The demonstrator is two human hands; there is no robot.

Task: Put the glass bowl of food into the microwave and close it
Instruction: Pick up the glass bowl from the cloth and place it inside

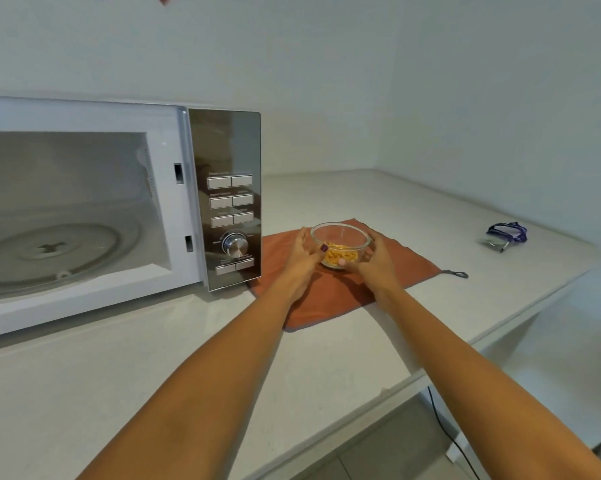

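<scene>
A clear glass bowl with yellow-orange food in its bottom sits on an orange cloth, just right of the microwave. My left hand cups the bowl's left side and my right hand cups its right side, thumbs on the near wall. The white microwave stands at the left with its cavity exposed; the glass turntable lies inside. The door is out of view. Its mirrored control panel with buttons and a knob faces me.
The pale countertop runs under everything, and its front edge slants away to the right. A small purple and silver item lies at the far right. A black cable hangs below the counter edge. White walls close the corner behind.
</scene>
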